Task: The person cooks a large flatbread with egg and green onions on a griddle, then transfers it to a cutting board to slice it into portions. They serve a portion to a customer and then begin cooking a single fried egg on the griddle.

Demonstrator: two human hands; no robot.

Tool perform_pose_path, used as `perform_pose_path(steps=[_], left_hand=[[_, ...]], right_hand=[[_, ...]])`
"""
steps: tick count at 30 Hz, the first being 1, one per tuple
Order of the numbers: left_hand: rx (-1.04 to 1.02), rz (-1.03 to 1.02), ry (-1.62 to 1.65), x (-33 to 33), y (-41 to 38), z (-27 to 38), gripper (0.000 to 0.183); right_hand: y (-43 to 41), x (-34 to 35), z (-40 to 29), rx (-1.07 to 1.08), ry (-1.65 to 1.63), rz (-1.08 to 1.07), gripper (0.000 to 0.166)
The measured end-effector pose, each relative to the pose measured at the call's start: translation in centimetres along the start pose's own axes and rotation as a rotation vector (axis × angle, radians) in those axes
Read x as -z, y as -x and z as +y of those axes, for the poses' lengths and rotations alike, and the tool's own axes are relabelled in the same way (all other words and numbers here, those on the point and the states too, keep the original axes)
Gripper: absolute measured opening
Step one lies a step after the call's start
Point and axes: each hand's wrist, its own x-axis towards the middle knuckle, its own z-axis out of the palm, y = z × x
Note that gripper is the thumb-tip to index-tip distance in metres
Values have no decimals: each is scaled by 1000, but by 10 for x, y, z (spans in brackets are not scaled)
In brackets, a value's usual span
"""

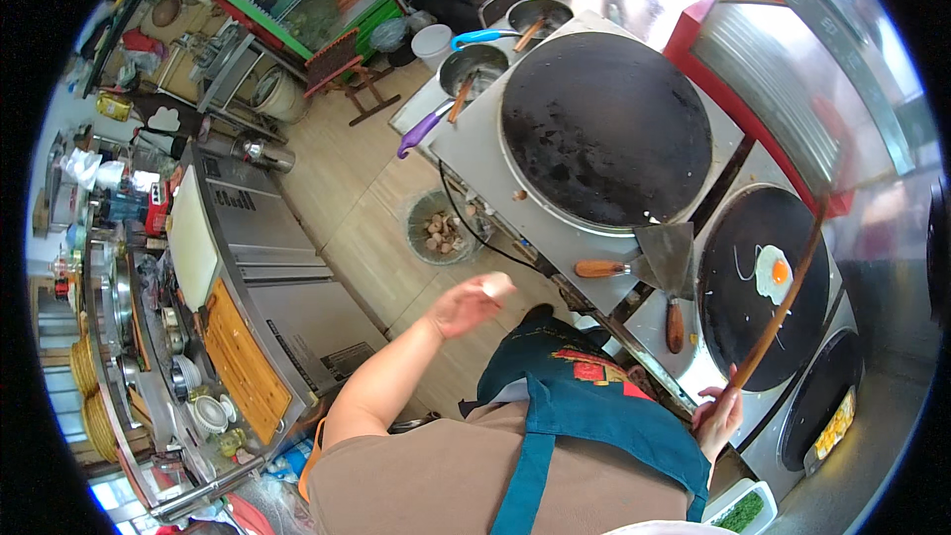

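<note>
My left hand (468,308) is raised over the floor, its fingers around a pale eggshell (498,284). Beyond it on the floor stands a bin (417,247) with a liner and several broken eggshells (442,230) inside. Around a long wooden stick (773,327), my right hand (719,414) is closed; the stick slants up across the middle round griddle (732,312). An egg with a whole orange yolk (776,273) lies on that griddle, a thin strand of white beside it. Two scrapers with wooden handles, one lying flat (602,268) and one pointing toward me (674,327), rest between the griddles.
A larger black griddle (609,126) sits farther off. At right is another griddle (810,401), with a yellow-and-white food piece (836,423) at its edge. Two saucepans (475,68) stand left of the stove. A steel counter (297,290) holds a bamboo board (245,364). Chopped greens (743,513) fill a tub.
</note>
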Motion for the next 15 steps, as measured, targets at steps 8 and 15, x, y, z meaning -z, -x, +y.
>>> perform_pose_path(steps=[8,15], left_hand=[[-128,1117,-319,108,-47,75,69],[-797,806,-916,135,-167,73,48]], right_hand=[[-2,16,13,-18,49,148,44],[1,33,70,125,761,281,62]])
